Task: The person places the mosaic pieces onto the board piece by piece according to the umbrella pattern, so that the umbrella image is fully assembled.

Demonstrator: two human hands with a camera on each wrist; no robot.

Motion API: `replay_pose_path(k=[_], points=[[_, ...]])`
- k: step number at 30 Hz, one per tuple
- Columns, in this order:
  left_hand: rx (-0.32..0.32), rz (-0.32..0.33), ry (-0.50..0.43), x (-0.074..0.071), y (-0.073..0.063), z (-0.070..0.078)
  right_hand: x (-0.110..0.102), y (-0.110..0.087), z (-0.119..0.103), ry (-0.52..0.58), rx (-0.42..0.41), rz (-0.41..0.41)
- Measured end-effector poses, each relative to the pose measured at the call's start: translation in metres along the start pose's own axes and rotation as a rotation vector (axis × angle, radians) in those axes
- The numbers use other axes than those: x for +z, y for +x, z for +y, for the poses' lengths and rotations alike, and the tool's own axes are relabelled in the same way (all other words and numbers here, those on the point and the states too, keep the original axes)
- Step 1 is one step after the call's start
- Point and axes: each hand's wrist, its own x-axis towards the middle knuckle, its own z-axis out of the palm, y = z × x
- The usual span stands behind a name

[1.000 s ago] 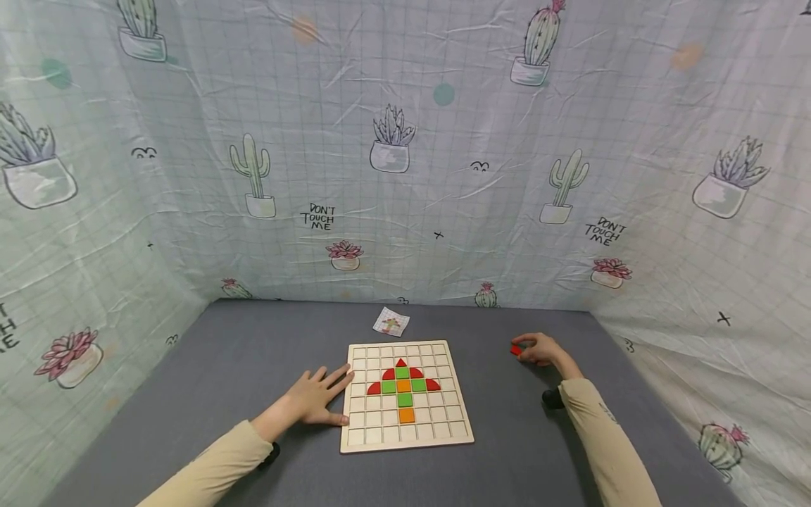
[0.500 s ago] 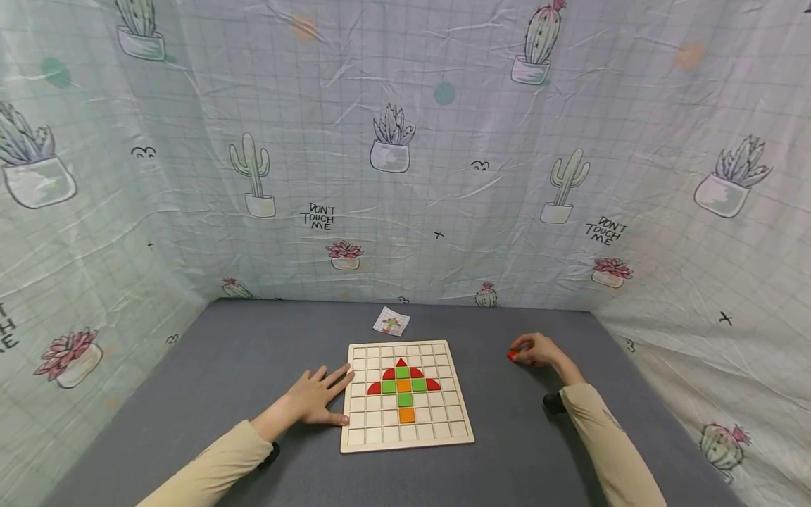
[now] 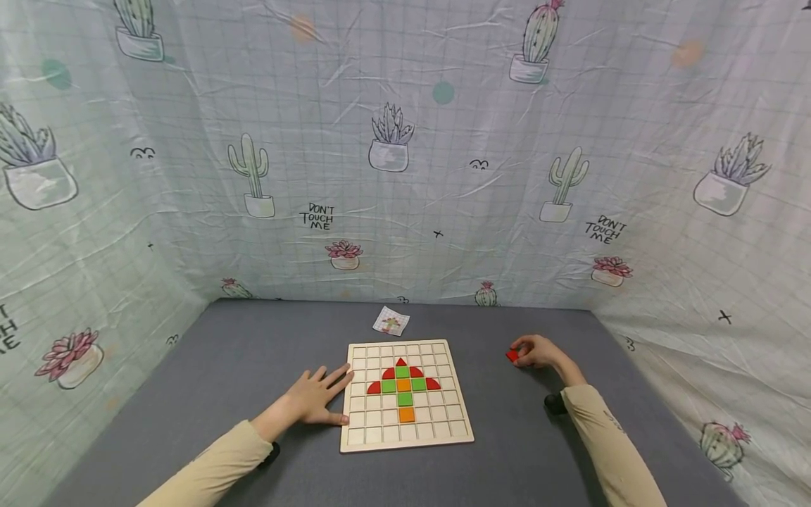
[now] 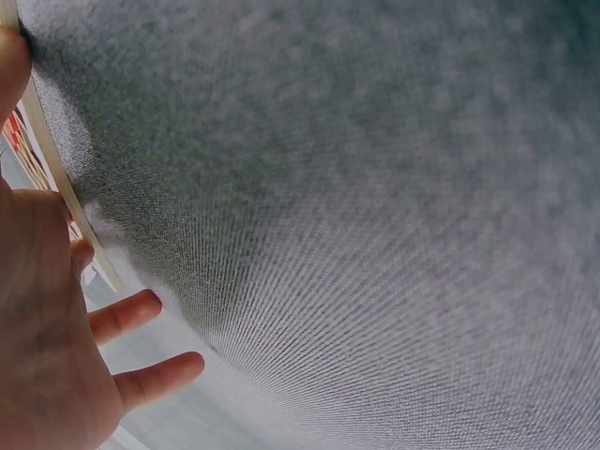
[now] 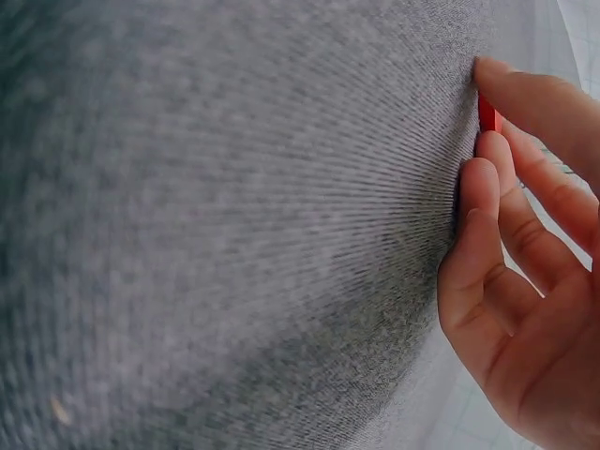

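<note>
My right hand (image 3: 537, 351) is low over the table to the right, its thumb and fingers curled about a small red tile (image 3: 512, 355). In the right wrist view the red tile (image 5: 487, 114) shows as a thin strip between the digits, its full shape hidden. My left hand (image 3: 312, 398) lies with fingers spread, thumb and fingertips touching the left edge of a square wooden grid board (image 3: 356, 438). On the board, red, green and orange tiles form a pattern: a red triangle (image 3: 401, 362) tops it, and an orange square (image 3: 407, 415) ends it below.
A small picture card (image 3: 391, 322) with a similar coloured pattern lies behind the board. The grey table (image 3: 253, 352) ends at a cactus-print curtain (image 3: 437, 197) at the back and both sides.
My right hand's fingers have shifted on the red tile, which has slid slightly left and turned. The left hand and the board stay where they were.
</note>
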Motion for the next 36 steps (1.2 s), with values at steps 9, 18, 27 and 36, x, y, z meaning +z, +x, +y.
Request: replay_pose_path(k=[9, 18, 27, 36], points=[[0.005, 0.001, -0.001, -0.002, 0.000, 0.001, 0.004, 0.000, 0.000, 0.005, 0.004, 0.043], [0.007, 0.003, -0.012, 0.000, 0.000, 0.000, 0.008, -0.008, -0.008, 0.106, -0.026, 0.003], [0.013, 0.005, -0.005, -0.001, 0.000, 0.000, 0.018, -0.019, -0.023, 0.109, -0.152, -0.029], [0.004, -0.004, -0.014, -0.003, -0.001, 0.001, 0.038, -0.030, -0.045, 0.072, -0.249, 0.009]])
